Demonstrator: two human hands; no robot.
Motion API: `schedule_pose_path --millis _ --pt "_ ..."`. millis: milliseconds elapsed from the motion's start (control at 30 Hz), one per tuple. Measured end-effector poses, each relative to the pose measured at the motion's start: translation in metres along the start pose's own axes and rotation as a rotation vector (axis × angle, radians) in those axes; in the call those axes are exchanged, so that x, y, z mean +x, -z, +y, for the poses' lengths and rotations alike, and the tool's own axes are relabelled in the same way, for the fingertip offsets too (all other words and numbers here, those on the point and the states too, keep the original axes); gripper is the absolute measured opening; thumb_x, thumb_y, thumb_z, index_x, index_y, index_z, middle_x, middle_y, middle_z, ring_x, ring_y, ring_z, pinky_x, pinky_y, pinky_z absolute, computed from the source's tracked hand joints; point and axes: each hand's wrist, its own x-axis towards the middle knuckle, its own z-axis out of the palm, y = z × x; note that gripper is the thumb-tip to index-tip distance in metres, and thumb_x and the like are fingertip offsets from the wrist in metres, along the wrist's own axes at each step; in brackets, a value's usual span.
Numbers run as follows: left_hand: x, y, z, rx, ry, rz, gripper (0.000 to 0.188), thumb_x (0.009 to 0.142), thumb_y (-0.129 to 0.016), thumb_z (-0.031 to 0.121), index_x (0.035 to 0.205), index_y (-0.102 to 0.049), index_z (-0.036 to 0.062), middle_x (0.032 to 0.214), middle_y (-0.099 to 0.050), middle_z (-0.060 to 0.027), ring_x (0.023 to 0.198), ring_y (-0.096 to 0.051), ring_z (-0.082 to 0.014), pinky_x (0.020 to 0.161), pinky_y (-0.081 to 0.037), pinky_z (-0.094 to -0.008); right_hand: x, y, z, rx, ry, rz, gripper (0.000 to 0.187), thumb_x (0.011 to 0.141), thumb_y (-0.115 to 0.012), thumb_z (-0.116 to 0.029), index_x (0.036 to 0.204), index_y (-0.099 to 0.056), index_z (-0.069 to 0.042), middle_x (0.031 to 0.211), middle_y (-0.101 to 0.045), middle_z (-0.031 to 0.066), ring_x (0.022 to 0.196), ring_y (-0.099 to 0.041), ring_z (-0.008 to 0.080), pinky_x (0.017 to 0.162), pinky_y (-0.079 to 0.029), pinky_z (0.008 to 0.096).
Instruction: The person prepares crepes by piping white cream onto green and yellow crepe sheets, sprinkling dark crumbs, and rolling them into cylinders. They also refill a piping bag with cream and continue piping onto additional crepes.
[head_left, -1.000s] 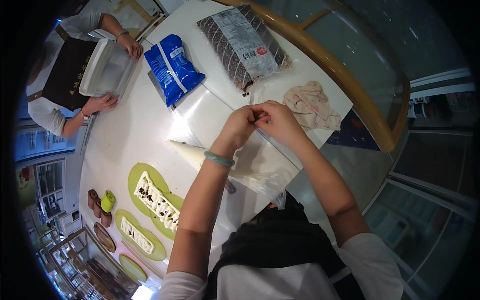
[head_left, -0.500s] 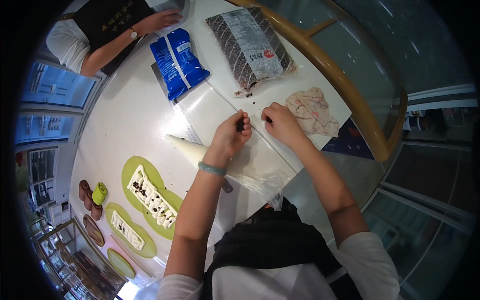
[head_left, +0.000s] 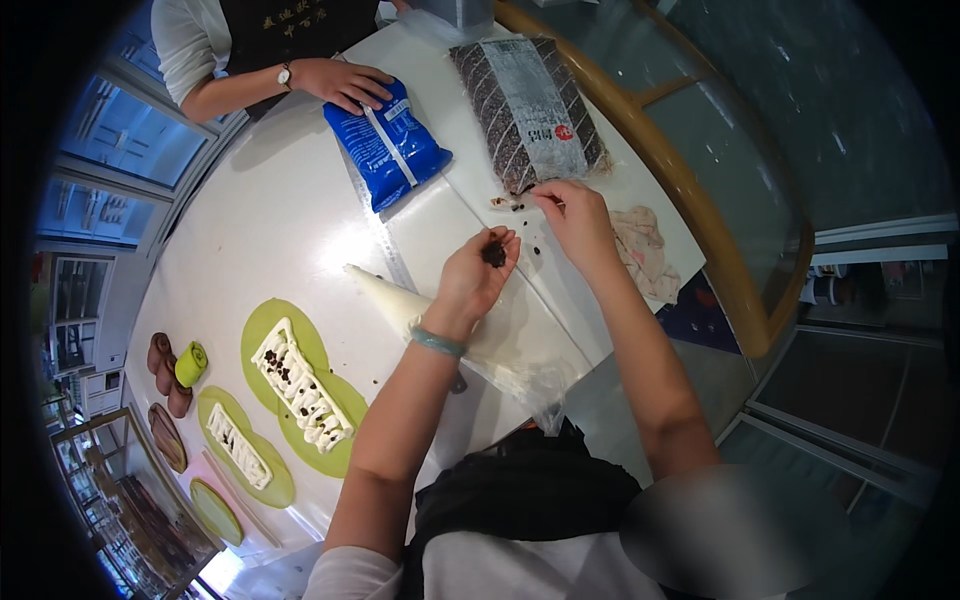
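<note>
My left hand (head_left: pixel 482 268) is cupped palm up, with a small heap of dark raisin-like bits (head_left: pixel 494 252) in it. My right hand (head_left: pixel 578 218) reaches to the near end of a large clear bag (head_left: pixel 530 110) full of dark pieces. Its thumb and forefinger are pinched together at the bag's torn end; what is between them is hidden. A few dark bits lie on the table by that end. Below my left wrist lies a piping bag (head_left: pixel 390 298) of white cream. Left of it, a green cake sheet (head_left: pixel 290 420) bears piped cream strewn with dark bits.
A smaller green cake sheet (head_left: pixel 262 485) with cream lies further left, near rolled brown and green cakes (head_left: pixel 190 364). Across the table, another person's hand (head_left: pixel 350 82) rests on a blue packet (head_left: pixel 385 150). A stained cloth (head_left: pixel 645 250) lies right of my right hand.
My right hand has moved away to the bag's end. My left hand has opened up, showing the dark bits. The other person's hand has come onto the blue packet.
</note>
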Motion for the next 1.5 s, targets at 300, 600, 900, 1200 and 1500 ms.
schedule_pose_path --millis 300,600,900,1200,1500 --pt "-0.018 0.013 0.014 0.095 -0.008 -0.076 0.029 0.113 -0.047 0.018 0.109 -0.058 -0.0088 0.115 -0.063 -0.0198 0.109 -0.065 -0.0277 0.102 -0.058 -0.0366 0.021 -0.044 0.04 -0.264 0.346 0.204 0.012 0.087 -0.07 -0.002 0.098 -0.072 0.0 0.105 -0.072 0.0154 0.101 -0.067 0.0356 0.09 -0.055 0.0436" --pt "-0.027 0.016 0.012 0.108 -0.034 -0.057 0.027 0.112 -0.049 0.017 0.109 -0.06 -0.0077 0.112 -0.065 -0.0181 0.107 -0.066 -0.0262 0.102 -0.058 -0.0354 0.014 -0.056 0.034 -0.345 0.13 0.097 0.032 0.085 -0.08 -0.016 0.114 -0.072 -0.005 0.104 -0.068 0.0137 0.099 -0.066 0.0376 0.086 -0.055 0.0461" --pt "-0.019 0.016 0.006 0.058 -0.022 -0.078 0.024 0.11 -0.05 0.014 0.108 -0.06 -0.0079 0.11 -0.065 -0.0177 0.103 -0.066 -0.0257 0.1 -0.058 -0.0355 0.015 -0.072 0.045 -0.344 0.156 0.162 0.025 0.081 -0.078 -0.011 0.105 -0.072 -0.006 0.1 -0.065 0.0138 0.1 -0.063 0.0384 0.086 -0.054 0.0479" --pt "-0.003 0.009 0.003 -0.014 -0.014 -0.023 0.025 0.11 -0.049 0.011 0.114 -0.06 -0.01 0.115 -0.064 -0.0191 0.107 -0.065 -0.0289 0.101 -0.059 -0.038 0.022 -0.063 0.051 -0.226 0.204 0.179 0.02 0.084 -0.074 -0.005 0.103 -0.075 -0.007 0.093 -0.069 0.0111 0.087 -0.068 0.0331 0.079 -0.057 0.0427" --pt "-0.002 0.007 0.004 -0.095 -0.013 -0.134 0.038 0.114 -0.038 0.025 0.126 -0.059 -0.0062 0.123 -0.062 -0.0188 0.12 -0.061 -0.0301 0.11 -0.053 -0.0422 -0.025 -0.015 -0.03 0.492 -0.106 -0.271 0.024 0.09 -0.07 0.002 0.112 -0.077 0.0 0.107 -0.078 0.0134 0.091 -0.076 0.0212 0.084 -0.06 0.0295"
